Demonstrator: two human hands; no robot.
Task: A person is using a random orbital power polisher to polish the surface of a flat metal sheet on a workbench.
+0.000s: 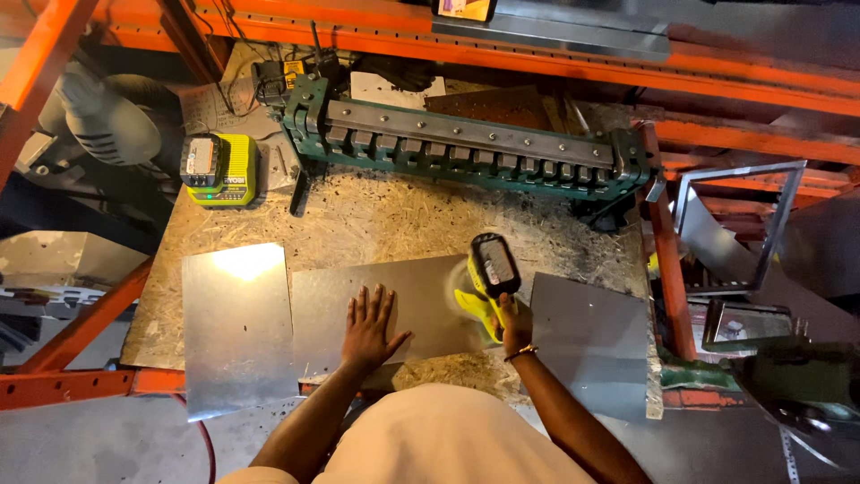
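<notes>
I press my left hand (370, 324), fingers spread, on one of three metal sheets (394, 305) on the chipboard counter (385, 215), my right hand (512, 324) gripping a yellow tool (488, 273).

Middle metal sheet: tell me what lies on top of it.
On the middle metal sheet, the left hand lies flat, and the yellow power tool in the right hand overlaps its right edge. Contact underneath is hidden.

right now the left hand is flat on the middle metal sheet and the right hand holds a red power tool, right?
Not quite. In the head view the power tool in the right hand is yellow and black, not red. The left hand does lie flat on the middle metal sheet.
</notes>
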